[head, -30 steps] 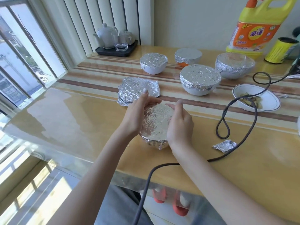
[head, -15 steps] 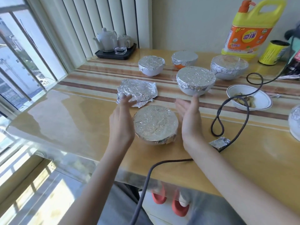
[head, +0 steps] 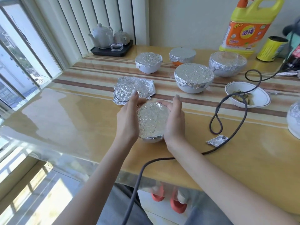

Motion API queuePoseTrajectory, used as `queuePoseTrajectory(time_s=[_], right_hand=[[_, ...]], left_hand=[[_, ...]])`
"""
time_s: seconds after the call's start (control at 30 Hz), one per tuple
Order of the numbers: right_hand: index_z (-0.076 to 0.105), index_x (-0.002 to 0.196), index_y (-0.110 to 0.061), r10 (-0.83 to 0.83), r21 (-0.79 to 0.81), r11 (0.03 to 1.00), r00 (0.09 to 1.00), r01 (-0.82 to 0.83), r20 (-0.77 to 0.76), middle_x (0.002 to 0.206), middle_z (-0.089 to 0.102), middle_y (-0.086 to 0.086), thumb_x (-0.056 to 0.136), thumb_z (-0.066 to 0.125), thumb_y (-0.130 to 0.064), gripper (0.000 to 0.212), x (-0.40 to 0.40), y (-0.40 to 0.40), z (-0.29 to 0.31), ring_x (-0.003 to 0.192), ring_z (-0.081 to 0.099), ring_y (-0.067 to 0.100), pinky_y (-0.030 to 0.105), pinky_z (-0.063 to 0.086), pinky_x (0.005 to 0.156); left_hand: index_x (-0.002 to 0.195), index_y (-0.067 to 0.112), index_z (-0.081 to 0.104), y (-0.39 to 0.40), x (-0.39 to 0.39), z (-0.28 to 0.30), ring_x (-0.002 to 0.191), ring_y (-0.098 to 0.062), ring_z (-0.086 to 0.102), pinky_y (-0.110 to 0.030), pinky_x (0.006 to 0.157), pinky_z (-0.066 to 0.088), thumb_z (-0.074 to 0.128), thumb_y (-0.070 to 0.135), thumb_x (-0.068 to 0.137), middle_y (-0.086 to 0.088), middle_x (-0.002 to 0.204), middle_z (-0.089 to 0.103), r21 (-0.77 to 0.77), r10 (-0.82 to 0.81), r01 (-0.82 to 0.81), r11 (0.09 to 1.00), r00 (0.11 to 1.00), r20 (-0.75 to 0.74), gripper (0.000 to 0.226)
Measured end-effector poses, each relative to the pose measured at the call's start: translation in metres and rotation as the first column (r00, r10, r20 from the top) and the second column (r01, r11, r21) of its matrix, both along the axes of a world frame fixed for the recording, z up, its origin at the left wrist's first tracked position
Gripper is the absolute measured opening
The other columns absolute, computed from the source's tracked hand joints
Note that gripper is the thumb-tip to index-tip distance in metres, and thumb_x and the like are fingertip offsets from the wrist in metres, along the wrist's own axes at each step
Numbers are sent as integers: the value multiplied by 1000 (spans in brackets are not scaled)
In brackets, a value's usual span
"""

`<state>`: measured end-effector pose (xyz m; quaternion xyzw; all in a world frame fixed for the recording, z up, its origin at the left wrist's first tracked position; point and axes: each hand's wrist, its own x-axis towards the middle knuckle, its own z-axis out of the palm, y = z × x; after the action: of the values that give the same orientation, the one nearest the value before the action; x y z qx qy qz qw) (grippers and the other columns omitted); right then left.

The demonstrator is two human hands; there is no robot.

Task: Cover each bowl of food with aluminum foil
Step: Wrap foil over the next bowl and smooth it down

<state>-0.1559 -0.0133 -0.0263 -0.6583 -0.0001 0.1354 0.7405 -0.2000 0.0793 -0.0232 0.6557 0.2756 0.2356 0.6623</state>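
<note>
A foil-covered bowl (head: 152, 121) sits near the front of the table. My left hand (head: 128, 120) presses against its left side and my right hand (head: 174, 121) against its right side, so both clasp it. Just behind lies a crumpled foil sheet (head: 134, 88). Several other foil-covered bowls stand further back: a white one (head: 148, 64), an orange one (head: 181, 56), a large one (head: 194, 77) and another (head: 227, 63). An uncovered white dish with food scraps (head: 247, 96) sits at the right.
A dark cable (head: 227, 111) loops across the table and off its front edge. A small foil scrap (head: 216, 140) lies by it. Another foil-covered bowl (head: 294, 119) is cut off at the right edge. A yellow detergent jug (head: 248, 26), yellow can (head: 270, 49) and tea tray (head: 112, 49) line the back.
Half a second ago both hands were open and apart beside the bowl. Now they have closed in against its sides again.
</note>
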Motion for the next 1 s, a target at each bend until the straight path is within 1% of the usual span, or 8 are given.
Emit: queuePoseTrajectory(time_s=[0.07, 0.17, 0.27, 0.4, 0.53, 0.63, 0.83, 1.0], right_hand=[[76, 92, -24, 102, 19, 995, 995, -102, 9, 102, 73, 5, 72, 31, -79, 74, 9, 0, -2, 98, 67, 22, 44, 52, 91], [74, 98, -19, 241, 33, 970, 970, -242, 31, 104, 72, 16, 64, 34, -83, 83, 14, 0, 0, 102, 66, 34, 56, 48, 96], [73, 103, -20, 327, 22, 943, 938, -332, 113, 110, 71, 14, 70, 35, -80, 79, 14, -5, 1, 109, 64, 29, 55, 44, 102], [59, 128, -24, 309, -159, 948, 914, -275, 262, 131, 61, -3, 78, 24, -80, 83, 14, -13, 9, 124, 52, 4, 31, 42, 101], [55, 134, -17, -3, -47, 999, 973, 14, 230, 137, 54, -6, 102, 18, -51, 60, 6, -26, 12, 130, 45, 7, 14, 32, 98], [48, 140, -20, -24, -16, 1000, 992, 26, 127, 142, 49, -10, 103, 20, -47, 54, -15, -17, 12, 132, 40, 3, 13, 26, 95], [69, 115, -25, -120, -65, 990, 985, 129, 127, 89, 55, -23, 104, 23, -41, 50, -20, -2, 3, 96, 50, 7, 18, 38, 84], [71, 92, -39, -8, -96, 995, 993, 19, 118, 89, 63, -18, 102, 20, -50, 53, -12, -4, -1, 92, 59, 6, 33, 46, 94]], left_hand=[[81, 34, 76, -10, -4, 3, 105, -18, 63, -43, 103, 44, 34, 79, 71, 5, 100, 73, 53, 110, -110, 993, 994, -3, 62], [101, 26, 74, -21, -9, 6, 112, -16, 57, -39, 104, 40, 27, 65, 88, 5, 110, 69, 109, 232, -229, 967, 973, -8, 61], [110, 22, 71, -24, -11, 3, 120, -17, 53, -40, 108, 36, 25, 48, 103, 4, 120, 66, 105, 265, -262, 959, 964, -18, 53], [114, 23, 69, -11, -16, 2, 121, -16, 55, -41, 110, 36, 23, 67, 90, 4, 123, 66, 119, 146, -142, 983, 989, -22, 68], [105, 40, 66, 15, -12, 6, 123, -4, 54, -37, 113, 33, 30, 77, 73, 11, 123, 66, 153, -44, 31, 988, 996, 81, 61], [110, 39, 65, 14, -5, 9, 120, 5, 53, -30, 104, 37, 31, 76, 74, 15, 123, 66, 161, -212, 199, 967, 975, 67, 62], [96, 29, 76, 13, 1, 0, 111, -20, 63, -49, 108, 40, 39, 80, 73, 0, 109, 73, 60, -199, 196, 979, 979, 44, 67], [87, 33, 78, 8, -3, -5, 109, -22, 65, -52, 107, 41, 42, 81, 69, 1, 104, 74, -2, -71, 71, 997, 996, 47, 62]])
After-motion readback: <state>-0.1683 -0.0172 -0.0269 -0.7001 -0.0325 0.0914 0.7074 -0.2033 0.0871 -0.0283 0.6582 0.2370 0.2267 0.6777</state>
